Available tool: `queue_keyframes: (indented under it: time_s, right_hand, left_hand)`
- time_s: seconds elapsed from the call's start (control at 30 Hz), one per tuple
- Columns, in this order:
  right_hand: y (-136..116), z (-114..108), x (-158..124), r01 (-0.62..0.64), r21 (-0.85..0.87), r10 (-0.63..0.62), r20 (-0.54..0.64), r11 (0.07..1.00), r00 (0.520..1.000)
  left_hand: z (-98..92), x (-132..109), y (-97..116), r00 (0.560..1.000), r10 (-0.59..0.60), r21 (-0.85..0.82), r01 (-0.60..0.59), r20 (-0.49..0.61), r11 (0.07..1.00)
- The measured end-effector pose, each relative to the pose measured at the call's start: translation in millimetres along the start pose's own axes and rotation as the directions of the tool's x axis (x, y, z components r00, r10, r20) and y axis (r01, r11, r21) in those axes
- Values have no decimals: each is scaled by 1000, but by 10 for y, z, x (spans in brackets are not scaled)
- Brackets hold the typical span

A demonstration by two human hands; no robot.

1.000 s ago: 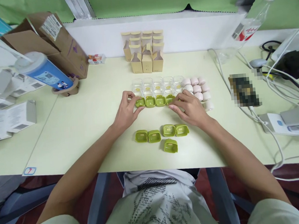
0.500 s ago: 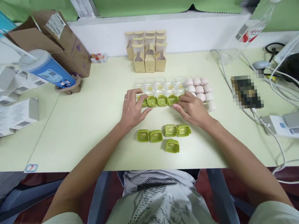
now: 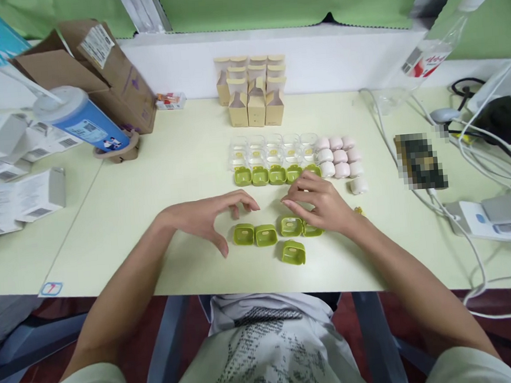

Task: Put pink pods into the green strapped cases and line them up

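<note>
My left hand point(image 3: 208, 216) is open, thumb and fingers spread wide, just left of a pair of small green plastic cases point(image 3: 243, 234). Nothing is in it. My right hand point(image 3: 316, 201) hovers above another green pair point(image 3: 291, 226), its fingers slightly curled and apart, with nothing visible in them; it partly covers that pair. A single green case point(image 3: 293, 252) lies nearer the front edge. Behind the hands, a row of green cases point(image 3: 260, 176) adjoins rows of clear plastic lids point(image 3: 274, 149). White and pale pink rounded pieces point(image 3: 340, 156) stand in rows to the right.
Small open kraft boxes point(image 3: 256, 103) stand against the wall. At left are a cardboard carton point(image 3: 109, 79), a blue canister point(image 3: 86, 119) and white boxes point(image 3: 17, 195). Cables point(image 3: 467, 240), a blurred dark object point(image 3: 421, 161) and a clear bottle point(image 3: 430, 54) are at right.
Both hands have left the ends of the green row and come toward me. My left hand moved left and spread wider; my right hand now sits over the front cases.
</note>
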State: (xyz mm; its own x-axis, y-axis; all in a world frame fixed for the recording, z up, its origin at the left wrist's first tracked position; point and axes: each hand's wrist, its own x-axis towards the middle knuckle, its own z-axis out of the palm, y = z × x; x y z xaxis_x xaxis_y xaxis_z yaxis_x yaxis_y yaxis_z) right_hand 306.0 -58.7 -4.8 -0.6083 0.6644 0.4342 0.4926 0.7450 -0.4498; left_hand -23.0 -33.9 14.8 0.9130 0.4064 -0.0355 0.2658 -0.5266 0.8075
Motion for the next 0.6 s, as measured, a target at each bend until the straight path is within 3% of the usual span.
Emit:
queue_keyframes:
  time_s: [0.13, 0.37, 0.47, 0.53, 0.6]
  right_hand:
    - [69, 11, 2, 20, 11, -20, -73, 1000, 997]
    - [83, 30, 26, 119, 52, -105, -207, 992, 973]
    - [-38, 66, 51, 152, 89, -122, -274, 984, 954]
    - [-145, 101, 63, 166, 107, -128, -301, 980, 945]
    - [-234, 143, 67, 172, 104, -133, -306, 980, 943]
  left_hand:
    - [10, 23, 9, 993, -91, -35, 94, 77, 995]
    - [-68, 62, -89, 986, -153, -110, 159, 61, 981]
    - [-43, 79, -112, 971, -133, -157, 102, -198, 982]
    - [76, 157, -115, 908, -62, -222, -35, -415, 974]
    - [263, 277, -100, 849, -6, -270, -161, -528, 949]
